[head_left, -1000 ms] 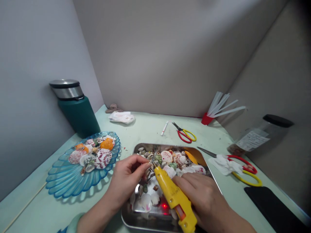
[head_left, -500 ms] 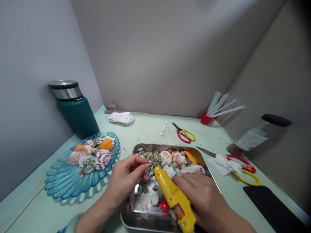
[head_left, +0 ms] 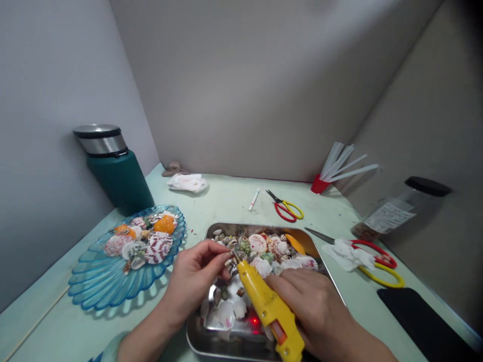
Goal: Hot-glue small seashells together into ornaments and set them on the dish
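A yellow hot glue gun [head_left: 266, 301] is gripped in my right hand [head_left: 313, 301], its metal nozzle pointing up and to the left. The thumb and forefinger of my left hand [head_left: 206, 269] are pinched together right at the nozzle tip. Whatever small thing they hold is too little to make out. Both hands are over a metal tray [head_left: 211, 347] filled with seashells [head_left: 258, 243] and small snail shells. A red light glows on the tray's bottom beside the gun. To the left, a blue scalloped plate [head_left: 109, 286] bears a cluster of shells [head_left: 158, 246], some orange, some purple-striped.
A green bottle [head_left: 123, 178] stands behind the plate. Scissors [head_left: 289, 208] and a white marker [head_left: 254, 199] lie beyond the tray. On the right are larger scissors [head_left: 383, 276] with tissue, a black phone-like slab [head_left: 418, 317], a jar [head_left: 400, 211] and a red cup [head_left: 320, 184] of glue sticks.
The glue gun's nozzle has shifted very slightly left, closer to my left fingertips. Otherwise the hands and the things around them stay as they were.
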`<action>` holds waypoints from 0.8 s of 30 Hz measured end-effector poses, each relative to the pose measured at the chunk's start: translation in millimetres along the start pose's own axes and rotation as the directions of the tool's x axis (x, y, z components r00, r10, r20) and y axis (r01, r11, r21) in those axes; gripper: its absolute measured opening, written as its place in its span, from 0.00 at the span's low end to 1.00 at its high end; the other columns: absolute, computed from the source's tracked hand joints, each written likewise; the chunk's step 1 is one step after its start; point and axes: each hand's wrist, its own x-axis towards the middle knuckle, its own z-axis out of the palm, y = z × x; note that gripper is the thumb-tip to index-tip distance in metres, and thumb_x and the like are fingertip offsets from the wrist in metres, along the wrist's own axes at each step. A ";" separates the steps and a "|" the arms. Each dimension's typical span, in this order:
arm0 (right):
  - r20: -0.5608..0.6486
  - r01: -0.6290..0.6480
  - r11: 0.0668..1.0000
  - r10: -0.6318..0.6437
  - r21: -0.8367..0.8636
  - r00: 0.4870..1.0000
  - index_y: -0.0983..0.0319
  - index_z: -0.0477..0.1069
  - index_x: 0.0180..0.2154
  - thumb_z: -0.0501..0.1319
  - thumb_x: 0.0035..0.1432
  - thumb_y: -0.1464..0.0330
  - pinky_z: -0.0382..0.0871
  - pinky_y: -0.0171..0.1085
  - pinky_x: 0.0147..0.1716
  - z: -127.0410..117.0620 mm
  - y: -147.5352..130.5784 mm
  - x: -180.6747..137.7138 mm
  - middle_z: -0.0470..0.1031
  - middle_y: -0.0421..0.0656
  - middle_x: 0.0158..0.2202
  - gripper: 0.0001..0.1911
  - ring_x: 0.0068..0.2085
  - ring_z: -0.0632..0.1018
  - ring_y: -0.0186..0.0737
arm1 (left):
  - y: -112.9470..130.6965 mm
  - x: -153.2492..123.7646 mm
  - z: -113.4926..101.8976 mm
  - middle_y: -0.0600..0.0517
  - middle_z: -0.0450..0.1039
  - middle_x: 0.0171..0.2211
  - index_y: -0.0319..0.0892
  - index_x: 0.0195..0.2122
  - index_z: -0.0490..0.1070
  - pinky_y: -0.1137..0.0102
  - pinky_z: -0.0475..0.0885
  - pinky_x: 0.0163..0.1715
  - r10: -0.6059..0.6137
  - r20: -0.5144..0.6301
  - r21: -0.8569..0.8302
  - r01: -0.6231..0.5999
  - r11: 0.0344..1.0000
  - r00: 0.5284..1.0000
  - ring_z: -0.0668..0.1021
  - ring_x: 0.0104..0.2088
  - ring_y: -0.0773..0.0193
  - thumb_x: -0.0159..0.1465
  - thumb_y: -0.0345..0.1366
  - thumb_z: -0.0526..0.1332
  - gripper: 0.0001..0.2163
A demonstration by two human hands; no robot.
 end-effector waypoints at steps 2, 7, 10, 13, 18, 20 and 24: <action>-0.001 0.003 1.000 -0.003 0.000 1.000 0.65 0.70 0.39 0.53 0.60 0.60 0.53 0.38 0.25 0.2 0.3 -0.1 0.70 0.43 0.25 0.15 0.26 0.69 0.41 | 0.0 0.0 0.1 0.55 0.74 0.17 0.39 0.32 0.73 0.76 0.70 0.24 0.001 -0.009 -0.006 -0.001 1.000 1.000 0.76 0.20 0.69 0.57 0.36 0.63 0.05; 0.002 -0.046 0.999 0.046 0.002 0.999 0.64 0.70 0.35 0.52 0.61 0.59 0.53 0.38 0.25 -0.6 1.4 -0.9 0.70 0.43 0.26 0.16 0.26 0.68 0.40 | 1.0 0.0 0.6 0.56 0.73 0.16 0.39 0.30 0.72 0.78 0.69 0.22 -0.006 -0.026 -0.030 0.005 1.000 1.000 0.75 0.19 0.70 0.56 0.35 0.63 0.05; -0.008 -0.066 0.998 0.066 -0.001 0.998 0.64 0.70 0.33 0.53 0.61 0.60 0.54 0.38 0.25 -0.6 1.4 -1.5 0.69 0.43 0.25 0.14 0.26 0.68 0.40 | 1.1 0.3 0.3 0.56 0.73 0.16 0.39 0.29 0.72 0.77 0.69 0.22 -0.011 -0.026 -0.051 0.010 0.999 1.000 0.75 0.18 0.70 0.56 0.35 0.63 0.05; -0.005 -0.058 0.998 0.058 -0.006 0.998 0.64 0.70 0.34 0.54 0.60 0.61 0.54 0.38 0.25 -1.0 0.3 -1.7 0.69 0.43 0.25 0.13 0.26 0.68 0.39 | 1.2 0.7 0.0 0.56 0.73 0.16 0.39 0.29 0.72 0.77 0.69 0.22 -0.006 -0.029 -0.041 0.005 0.999 1.000 0.75 0.18 0.70 0.56 0.35 0.63 0.05; -0.003 -0.010 1.000 0.010 -0.005 1.000 0.64 0.69 0.37 0.55 0.59 0.64 0.54 0.37 0.25 -0.9 0.2 -1.0 0.70 0.43 0.26 0.11 0.27 0.68 0.39 | 2.1 0.0 0.2 0.56 0.72 0.16 0.39 0.28 0.73 0.76 0.69 0.21 0.011 -0.018 0.015 -0.011 1.000 1.000 0.75 0.18 0.69 0.56 0.35 0.63 0.04; 0.012 -0.012 1.000 0.012 -0.011 1.000 0.64 0.69 0.37 0.55 0.59 0.64 0.54 0.37 0.25 0.1 0.7 -1.1 0.70 0.43 0.26 0.10 0.27 0.68 0.39 | 1.7 -0.7 0.1 0.56 0.72 0.16 0.39 0.29 0.73 0.76 0.69 0.21 0.016 -0.015 0.026 -0.015 1.000 1.000 0.75 0.18 0.69 0.56 0.35 0.63 0.05; 0.030 -0.010 1.000 0.010 -0.011 0.999 0.64 0.69 0.37 0.54 0.59 0.60 0.53 0.38 0.25 1.0 0.2 -0.9 0.70 0.43 0.26 0.13 0.26 0.68 0.40 | -0.8 -1.3 -0.6 0.56 0.72 0.16 0.39 0.29 0.73 0.76 0.69 0.21 0.019 -0.013 0.030 -0.019 0.999 1.000 0.74 0.18 0.69 0.56 0.36 0.63 0.05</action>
